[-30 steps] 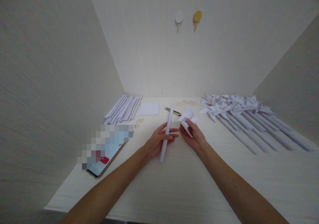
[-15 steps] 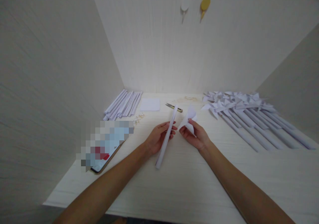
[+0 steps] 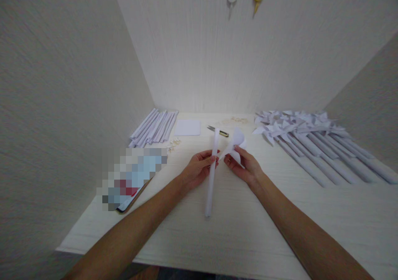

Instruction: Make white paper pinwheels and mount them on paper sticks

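Observation:
My left hand (image 3: 200, 169) is closed around the upper part of a rolled white paper tube (image 3: 210, 188), which stands nearly upright in the view. Close by on the right, my right hand (image 3: 244, 164) pinches a white paper pinwheel (image 3: 238, 138) with curled blades. One pointed blade of it reaches toward the tube and the left fingertips; whether they touch I cannot tell. Beyond the hands, small thread snips (image 3: 219, 131) lie on the table, partly behind the tube's top end.
Rolled paper tubes (image 3: 155, 126) lie at the back left beside a square paper stack (image 3: 187, 127) and small scattered bits (image 3: 173, 146). A phone (image 3: 139, 184), partly blurred, lies left. Finished-looking paper pinwheels on sticks (image 3: 311, 141) are piled right. Walls rise around the table (image 3: 248, 226).
The tube in my left hand has swung more upright, its lower end moving to the right. The pinwheel in my right hand has come slightly nearer to it. The view has tilted down a little.

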Motion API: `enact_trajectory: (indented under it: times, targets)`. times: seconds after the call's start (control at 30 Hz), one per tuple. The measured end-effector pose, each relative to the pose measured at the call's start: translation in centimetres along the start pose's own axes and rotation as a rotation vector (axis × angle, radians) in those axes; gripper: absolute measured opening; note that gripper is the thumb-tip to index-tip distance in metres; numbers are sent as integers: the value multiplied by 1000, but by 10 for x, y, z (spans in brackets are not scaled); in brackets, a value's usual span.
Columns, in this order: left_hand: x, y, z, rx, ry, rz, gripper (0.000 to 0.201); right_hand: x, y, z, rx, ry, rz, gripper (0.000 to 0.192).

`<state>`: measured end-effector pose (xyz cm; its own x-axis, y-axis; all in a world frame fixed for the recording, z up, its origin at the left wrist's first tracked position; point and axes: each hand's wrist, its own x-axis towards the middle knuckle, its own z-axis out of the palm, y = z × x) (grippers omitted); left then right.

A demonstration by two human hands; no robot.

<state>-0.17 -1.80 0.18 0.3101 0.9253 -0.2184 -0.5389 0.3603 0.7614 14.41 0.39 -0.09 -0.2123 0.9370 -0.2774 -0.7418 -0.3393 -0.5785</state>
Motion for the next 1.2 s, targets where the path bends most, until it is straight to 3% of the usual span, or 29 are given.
enact_trajectory:
  times: [0.47, 0.63, 0.87, 1.2]
  targets:
    - [-2, 5, 0, -97, -28, 5, 36, 3, 1, -6, -92, -113, -25, 22]
    - [-1, 8, -2, -126, -38, -8, 24, 1, 0, -6, -79, -97, 22, 26]
    - [-6, 3, 2, 74, -103, 3, 37, -4, -1, -7, -115, -286, 101, 29]
    - [-10, -1, 7, 212, -205, 29, 70, -2, -3, -4, -119, -236, 93, 28]
